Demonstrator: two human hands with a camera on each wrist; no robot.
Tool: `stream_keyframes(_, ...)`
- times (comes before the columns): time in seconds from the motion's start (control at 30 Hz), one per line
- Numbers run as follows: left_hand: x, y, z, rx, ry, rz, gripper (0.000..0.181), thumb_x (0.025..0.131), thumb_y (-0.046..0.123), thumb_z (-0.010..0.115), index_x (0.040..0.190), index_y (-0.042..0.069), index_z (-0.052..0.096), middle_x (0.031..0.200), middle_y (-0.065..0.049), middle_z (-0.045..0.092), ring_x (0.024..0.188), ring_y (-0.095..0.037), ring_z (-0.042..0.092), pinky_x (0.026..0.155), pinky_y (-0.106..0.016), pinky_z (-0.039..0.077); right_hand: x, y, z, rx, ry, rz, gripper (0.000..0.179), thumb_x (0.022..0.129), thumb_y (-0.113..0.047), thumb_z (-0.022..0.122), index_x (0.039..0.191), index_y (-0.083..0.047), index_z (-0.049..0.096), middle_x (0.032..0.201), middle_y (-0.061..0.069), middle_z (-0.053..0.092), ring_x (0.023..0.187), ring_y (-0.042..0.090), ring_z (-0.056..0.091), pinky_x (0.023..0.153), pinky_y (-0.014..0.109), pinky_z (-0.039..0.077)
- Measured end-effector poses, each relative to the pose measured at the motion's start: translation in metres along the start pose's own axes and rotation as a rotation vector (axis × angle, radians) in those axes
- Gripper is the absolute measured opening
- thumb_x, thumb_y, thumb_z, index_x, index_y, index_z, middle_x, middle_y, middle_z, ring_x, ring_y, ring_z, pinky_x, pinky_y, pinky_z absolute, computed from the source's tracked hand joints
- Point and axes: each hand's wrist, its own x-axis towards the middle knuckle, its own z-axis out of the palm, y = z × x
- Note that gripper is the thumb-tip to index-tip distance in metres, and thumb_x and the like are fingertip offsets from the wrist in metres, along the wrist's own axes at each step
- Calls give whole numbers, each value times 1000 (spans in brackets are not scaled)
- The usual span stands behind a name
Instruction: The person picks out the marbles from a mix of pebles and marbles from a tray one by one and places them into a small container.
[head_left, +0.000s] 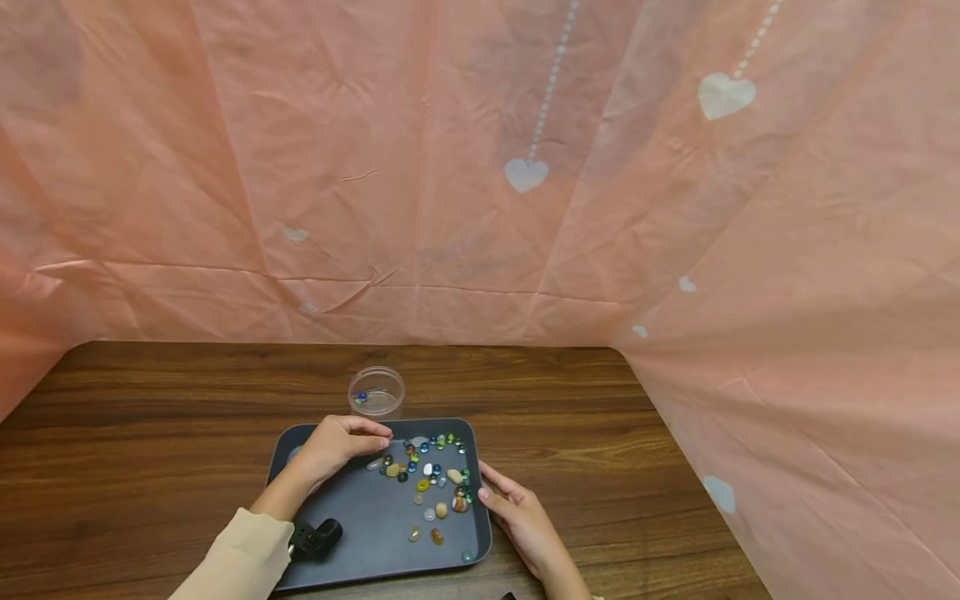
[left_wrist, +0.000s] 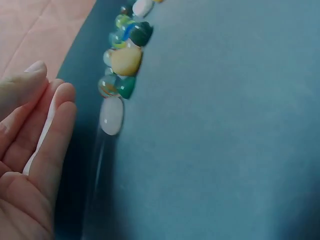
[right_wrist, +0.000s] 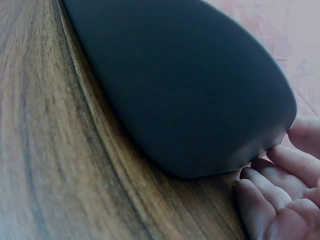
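A dark grey tray [head_left: 360, 533] stands on the table with many glass marbles and smooth pebbles [head_left: 441, 510] spread over its right half. My left hand [head_left: 330, 450] reaches over the tray to its far rim, fingers extended and thumb alongside. The left wrist view has that hand [left_wrist: 35, 150] right at the tray's wall, near a white oval pebble [left_wrist: 112, 116] and a row of marbles. At the tray's right side, my right hand [head_left: 525, 521] holds the edge, thumb at the rim and fingers [right_wrist: 280, 172] against the outer wall.
A clear round container [head_left: 377, 392] with a few marbles, one blue, stands just behind the tray. Dark wood grain covers the table [head_left: 615, 467]. Pink cloth [head_left: 420, 167] with pale hearts hangs along the back and right side. A black band [head_left: 315, 537] sits by my left wrist.
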Motion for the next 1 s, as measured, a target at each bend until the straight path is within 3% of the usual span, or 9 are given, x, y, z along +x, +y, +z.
stream_keyframes(0.5, -1, -5, 6, 90, -55, 36, 25, 77, 14, 74, 98, 1, 72, 91, -9, 72, 73, -9, 63, 64, -25, 50, 0, -2, 1, -7, 12, 21, 52, 94, -18, 53, 140, 0, 38, 146, 17, 34, 128, 19, 42, 99, 25, 40)
stream_keyframes(1.0, -3, -3, 11, 374, -38, 134, 12, 77, 13, 73, 89, 15, 75, 85, 2, 72, 75, -7, 61, 61, -25, 46, -1, -4, 2, -10, 9, 19, 53, 94, -20, 53, 140, 1, 36, 146, 16, 34, 130, 20, 40, 101, 26, 38)
